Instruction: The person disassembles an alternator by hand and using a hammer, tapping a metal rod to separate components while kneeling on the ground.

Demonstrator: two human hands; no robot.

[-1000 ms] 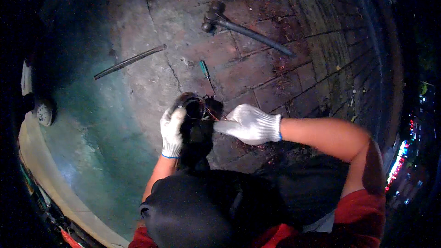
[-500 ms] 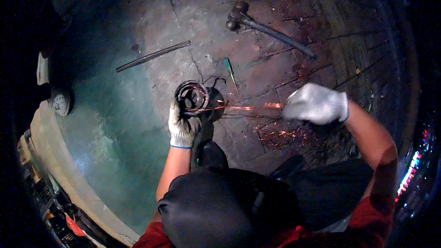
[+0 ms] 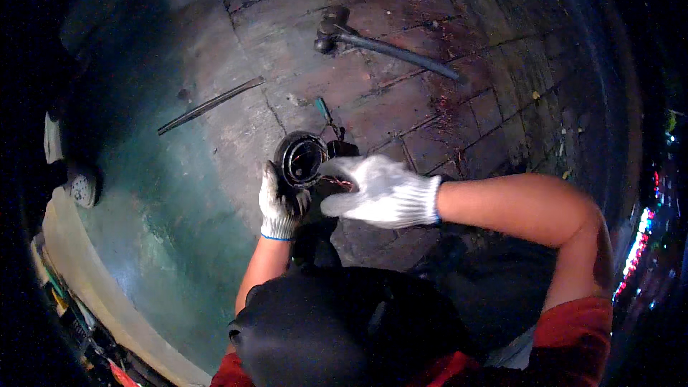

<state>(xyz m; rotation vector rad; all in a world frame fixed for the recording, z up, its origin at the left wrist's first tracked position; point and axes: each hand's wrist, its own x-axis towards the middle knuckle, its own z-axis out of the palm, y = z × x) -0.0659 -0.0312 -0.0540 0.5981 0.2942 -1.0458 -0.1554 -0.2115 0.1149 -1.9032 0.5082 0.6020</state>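
Note:
My left hand (image 3: 278,204), in a white knit glove, grips a dark metal ring (image 3: 284,160) from its lower left side. Inside the round opening, thin strands show, and loose copper wire (image 3: 337,183) sticks out of the ring's right side. Close by on the right is my gloved right hand (image 3: 376,190), thumb and fingers spread on either side of the wire ends. It does not appear closed on them. Just beyond the ring lies a screwdriver (image 3: 324,109) with a green handle, its tip partly hidden by dark clutter.
A ball-peen hammer (image 3: 390,51) lies farther off on the paved floor (image 3: 287,29). To the left is a narrow metal bar (image 3: 211,105). Copper-coloured scraps (image 3: 448,111) are strewn to the right. A pale perforated object (image 3: 83,190) stands near the left edge.
My right hand has come from far right, where it held a stretched copper bundle, back to the ring. The bundle is no longer visible in it. My left hand still holds the ring.

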